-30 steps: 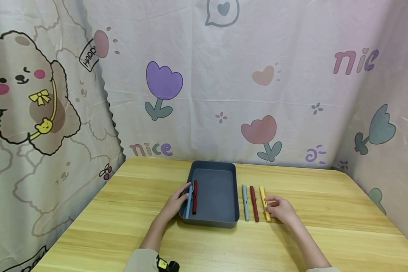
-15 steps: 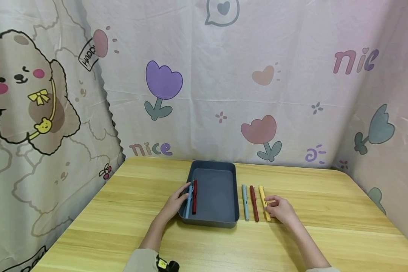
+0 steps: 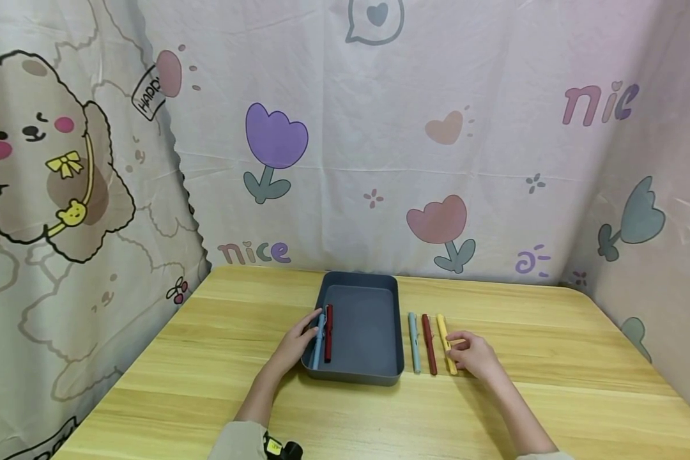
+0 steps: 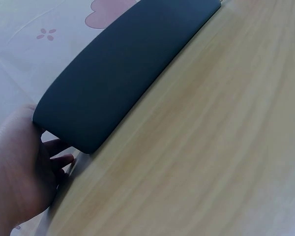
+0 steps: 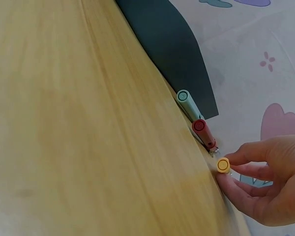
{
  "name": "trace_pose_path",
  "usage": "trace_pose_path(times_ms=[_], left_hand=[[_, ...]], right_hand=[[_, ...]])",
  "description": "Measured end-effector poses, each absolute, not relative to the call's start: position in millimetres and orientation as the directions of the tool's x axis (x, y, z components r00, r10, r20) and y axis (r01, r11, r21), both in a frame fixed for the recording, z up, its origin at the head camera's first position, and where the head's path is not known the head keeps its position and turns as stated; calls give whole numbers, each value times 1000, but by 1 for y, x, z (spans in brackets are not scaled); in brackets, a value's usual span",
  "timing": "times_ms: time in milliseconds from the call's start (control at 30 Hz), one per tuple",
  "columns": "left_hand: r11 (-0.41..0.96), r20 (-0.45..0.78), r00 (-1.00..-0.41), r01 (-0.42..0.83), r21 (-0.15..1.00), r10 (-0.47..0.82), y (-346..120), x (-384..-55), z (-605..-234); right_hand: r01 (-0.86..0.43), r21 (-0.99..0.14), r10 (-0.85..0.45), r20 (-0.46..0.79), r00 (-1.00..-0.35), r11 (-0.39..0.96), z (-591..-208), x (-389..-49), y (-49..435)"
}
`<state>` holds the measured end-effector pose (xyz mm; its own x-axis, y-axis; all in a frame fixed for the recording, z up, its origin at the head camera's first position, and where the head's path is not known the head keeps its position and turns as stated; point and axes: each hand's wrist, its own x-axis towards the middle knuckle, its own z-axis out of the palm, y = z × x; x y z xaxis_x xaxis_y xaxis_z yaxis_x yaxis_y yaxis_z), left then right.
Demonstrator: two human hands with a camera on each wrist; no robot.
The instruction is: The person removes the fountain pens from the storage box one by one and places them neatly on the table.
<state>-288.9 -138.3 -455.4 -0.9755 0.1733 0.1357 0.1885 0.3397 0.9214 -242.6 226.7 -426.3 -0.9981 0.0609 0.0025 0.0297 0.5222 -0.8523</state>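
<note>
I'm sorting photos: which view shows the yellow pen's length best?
The head view: the yellow pen shows lengthwise from above, pinched by the right hand. The right wrist view shows mainly its end; the left wrist, none.

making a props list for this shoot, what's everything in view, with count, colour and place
table: one, light wood, across the foreground
cloth: number of pieces unclear, pale with coloured prints, behind the table
tray: one, dark grey, on the table
blue pen: one, blue, in the tray, by its left wall
inner red pen: one, dark red, in the tray, right of the blue pen
teal pen: one, pale teal, on the table, right of the tray
outer red pen: one, dark red, right of the teal pen
yellow pen: one, yellow, rightmost
wrist device: one, black with yellow, bottom edge
sleeves: two, beige, bottom edge
left grip: one, bare, on the tray's left wall
right grip: one, bare, pinching the yellow pen
</note>
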Motion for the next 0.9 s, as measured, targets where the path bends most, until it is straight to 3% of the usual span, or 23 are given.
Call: trace_pose_path(times_ms=[900], left_hand=[[358,144,-974,198,912,173,-139,-290,-455]], right_hand=[[4,-848,50,27,-998,531,-428,-244,225]])
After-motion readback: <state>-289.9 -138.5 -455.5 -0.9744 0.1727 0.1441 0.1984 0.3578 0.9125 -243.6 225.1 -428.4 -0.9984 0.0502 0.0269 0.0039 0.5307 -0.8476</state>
